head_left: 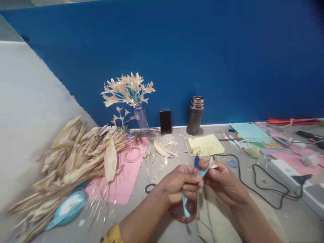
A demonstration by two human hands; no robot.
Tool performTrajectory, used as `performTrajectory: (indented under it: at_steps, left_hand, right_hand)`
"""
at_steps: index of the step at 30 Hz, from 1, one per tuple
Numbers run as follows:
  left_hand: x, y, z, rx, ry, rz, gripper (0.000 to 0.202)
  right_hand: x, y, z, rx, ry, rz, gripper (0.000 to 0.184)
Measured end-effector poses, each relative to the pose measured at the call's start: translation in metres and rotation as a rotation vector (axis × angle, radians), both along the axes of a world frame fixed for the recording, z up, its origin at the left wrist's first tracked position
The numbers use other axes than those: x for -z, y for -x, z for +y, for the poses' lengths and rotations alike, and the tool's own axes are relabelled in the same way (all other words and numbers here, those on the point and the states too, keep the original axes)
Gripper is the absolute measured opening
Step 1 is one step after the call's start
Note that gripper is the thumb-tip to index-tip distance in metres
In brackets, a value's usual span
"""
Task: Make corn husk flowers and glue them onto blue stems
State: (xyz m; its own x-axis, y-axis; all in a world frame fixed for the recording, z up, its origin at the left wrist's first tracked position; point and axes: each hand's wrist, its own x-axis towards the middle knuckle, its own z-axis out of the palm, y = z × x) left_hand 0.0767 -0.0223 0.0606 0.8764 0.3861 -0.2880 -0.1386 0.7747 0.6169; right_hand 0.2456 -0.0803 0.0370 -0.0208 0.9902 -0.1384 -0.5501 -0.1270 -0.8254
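My left hand (181, 182) pinches a light-blue ribbon (204, 172), whose loose end hangs below the fingers. My right hand (222, 179) is closed around the base of a small cream flower (212, 163) that looks made of corn husk. Between the two hands, the ribbon runs up against the flower's base. Any stem is mostly hidden by fingers. Under my left hand lies a red ring-shaped object (174, 216), partly covered. A blue-tipped tool (196, 161) shows just behind my fingers.
Dried corn husks (76, 168) heap at left, beside a blue ribbon roll (69, 207). Husk flowers (129, 87) stand in a clear vase (141, 119). Behind are a phone (165, 121) and an uncapped flask (194, 116). At right, a black cable (243, 168) loops near a power strip (286, 173).
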Motion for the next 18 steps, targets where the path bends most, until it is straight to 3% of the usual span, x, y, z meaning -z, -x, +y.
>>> performTrajectory:
  at_steps: [3,8,12,18]
  left_hand:
    - [-0.001,-0.003,-0.006,-0.08,-0.087,0.072,0.031]
    - [-0.002,-0.005,-0.015,-0.309,-0.385,0.268,0.031]
    - [-0.004,-0.003,-0.02,-0.37,-0.563,0.395,0.025]
    - [-0.004,-0.005,-0.028,-0.438,-0.607,0.411,0.021]
  right_hand:
    - [-0.002,0.002,-0.001,0.06,-0.03,0.021,0.037]
    - [-0.005,0.005,-0.001,0.206,-0.07,-0.05,0.034]
    - [-0.007,0.01,-0.001,0.28,-0.075,-0.108,0.034]
    - [-0.009,0.021,0.001,0.326,0.003,-0.172,0.04]
